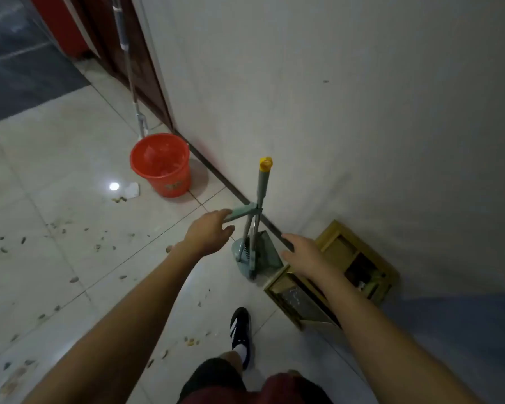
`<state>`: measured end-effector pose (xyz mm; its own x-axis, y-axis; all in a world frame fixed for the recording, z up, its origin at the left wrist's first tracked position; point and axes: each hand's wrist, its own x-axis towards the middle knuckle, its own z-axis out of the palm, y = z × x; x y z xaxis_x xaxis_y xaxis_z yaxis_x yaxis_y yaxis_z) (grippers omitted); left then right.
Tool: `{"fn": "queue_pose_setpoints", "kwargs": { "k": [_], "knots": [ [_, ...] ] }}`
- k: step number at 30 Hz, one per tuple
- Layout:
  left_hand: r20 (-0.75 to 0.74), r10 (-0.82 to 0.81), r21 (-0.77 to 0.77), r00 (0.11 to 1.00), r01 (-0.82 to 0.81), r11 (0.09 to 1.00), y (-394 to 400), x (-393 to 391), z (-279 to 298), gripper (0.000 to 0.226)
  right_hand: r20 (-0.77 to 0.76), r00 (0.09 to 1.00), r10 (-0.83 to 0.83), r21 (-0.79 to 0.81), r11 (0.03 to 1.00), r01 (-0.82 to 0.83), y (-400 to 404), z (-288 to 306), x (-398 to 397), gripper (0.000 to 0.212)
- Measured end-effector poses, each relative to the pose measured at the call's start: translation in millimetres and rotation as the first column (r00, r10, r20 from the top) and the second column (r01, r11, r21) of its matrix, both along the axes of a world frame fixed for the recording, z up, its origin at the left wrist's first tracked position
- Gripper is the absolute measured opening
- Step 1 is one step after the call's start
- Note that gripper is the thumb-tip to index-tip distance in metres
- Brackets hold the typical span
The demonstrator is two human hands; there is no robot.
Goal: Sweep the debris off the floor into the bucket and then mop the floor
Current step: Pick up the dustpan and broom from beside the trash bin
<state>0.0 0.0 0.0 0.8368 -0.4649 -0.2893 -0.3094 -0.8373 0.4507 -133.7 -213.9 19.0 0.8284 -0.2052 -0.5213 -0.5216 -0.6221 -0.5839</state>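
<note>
A grey-green broom and dustpan set [252, 252] stands upright against the wall, the broom handle topped by a yellow cap [266, 164]. My left hand [209, 233] is open, its fingertips touching the dustpan's horizontal handle [242, 212]. My right hand [302, 255] hovers open just right of the dustpan, holding nothing. An orange bucket [161, 166] stands on the floor further back by the wall, with a mop [129, 68] leaning on the wall behind it. Small bits of debris [76, 252] are scattered over the pale tiled floor to the left, plus a crumpled white scrap [131, 190] beside the bucket.
A small wooden cabinet [333, 275] with glass panels sits against the wall right of the dustpan, under my right forearm. My foot in a black shoe [241, 330] stands on the tiles below. A dark doorframe [146, 68] and a red object [62, 27] are at the far left.
</note>
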Motion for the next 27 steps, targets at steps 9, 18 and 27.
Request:
{"fn": "queue_pose_setpoints", "kwargs": {
  "k": [9,18,27],
  "knots": [
    [-0.179,-0.070,0.062,0.981,0.082,0.995,-63,62,-33,0.051,-0.136,0.988,-0.074,0.012,0.997,0.077,-29,-29,38,0.053],
    [-0.242,-0.028,0.086,0.970,0.051,0.995,-88,63,-72,0.023,-0.178,0.983,-0.045,0.049,0.997,0.054,-48,-48,48,0.047],
    [-0.286,0.052,0.082,0.957,-0.029,0.996,-81,2,-77,0.018,-0.194,0.980,0.037,0.071,0.997,-0.024,-61,-50,26,0.045]
  ]
}}
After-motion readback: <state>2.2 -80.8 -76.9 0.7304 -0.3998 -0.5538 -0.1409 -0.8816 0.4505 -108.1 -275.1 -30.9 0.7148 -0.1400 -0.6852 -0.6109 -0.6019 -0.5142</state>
